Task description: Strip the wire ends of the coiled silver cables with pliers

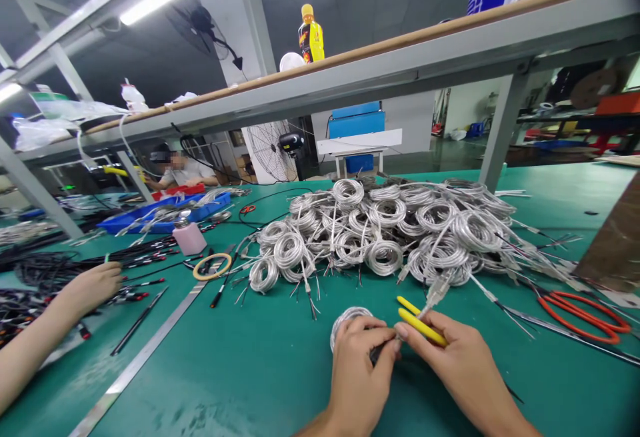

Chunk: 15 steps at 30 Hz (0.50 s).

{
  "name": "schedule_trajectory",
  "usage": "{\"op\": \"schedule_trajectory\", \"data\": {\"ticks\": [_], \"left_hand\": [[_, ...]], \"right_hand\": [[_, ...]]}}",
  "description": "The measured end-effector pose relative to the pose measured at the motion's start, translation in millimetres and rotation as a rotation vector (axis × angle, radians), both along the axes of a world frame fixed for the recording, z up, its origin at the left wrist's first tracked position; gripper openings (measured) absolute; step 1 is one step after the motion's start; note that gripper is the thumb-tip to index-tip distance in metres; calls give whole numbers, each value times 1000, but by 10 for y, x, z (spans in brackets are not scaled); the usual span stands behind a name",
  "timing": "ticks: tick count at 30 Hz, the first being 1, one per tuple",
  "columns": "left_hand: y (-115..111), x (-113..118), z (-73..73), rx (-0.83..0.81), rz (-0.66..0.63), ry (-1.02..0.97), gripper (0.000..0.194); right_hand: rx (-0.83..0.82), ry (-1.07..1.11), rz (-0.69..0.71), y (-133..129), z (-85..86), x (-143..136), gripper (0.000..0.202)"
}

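My left hand is closed on a coil of clear-sheathed silvery cable, low over the green bench in front of me. Its thumb and fingers meet my right fingertips at a cable end, which is mostly hidden. Tucked in my right hand is a tool with two yellow handles; its jaws are out of sight. The thumb and index finger of that hand pinch at the cable end. A pale connector sticks up just beyond the right hand. Behind both hands lies a large heap of similar cable coils.
Orange-handled scissors lie at right, near a brown board. On the left are a steel ruler, a tape roll, a pink bottle and black cables. A co-worker's arm reaches in there. A shelf crosses above.
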<state>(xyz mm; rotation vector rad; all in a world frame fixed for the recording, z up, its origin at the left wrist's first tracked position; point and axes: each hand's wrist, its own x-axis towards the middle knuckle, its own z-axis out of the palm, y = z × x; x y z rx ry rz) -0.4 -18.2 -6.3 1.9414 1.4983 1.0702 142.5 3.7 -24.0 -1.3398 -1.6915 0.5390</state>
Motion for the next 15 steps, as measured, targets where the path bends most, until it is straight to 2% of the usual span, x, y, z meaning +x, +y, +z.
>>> {"op": "schedule_trajectory", "data": {"ticks": [2, 5, 10, 13, 15], "left_hand": [[-2, -8, 6, -1, 12, 16, 17], [-10, -24, 6, -12, -10, 61, 19], [-14, -64, 31, 64, -227, 190, 34], [18, -86, 75, 12, -313, 174, 31], [37, -93, 103, -33, -313, 136, 26]], "right_hand": [[10, -17, 13, -1, -3, 9, 43], [-2, 53, 121, -12, -34, 46, 34], [-44, 133, 341, -47, -68, 95, 26], [-3, 130, 339, -56, -58, 90, 24], [10, 146, 312, -53, -56, 84, 25]]}}
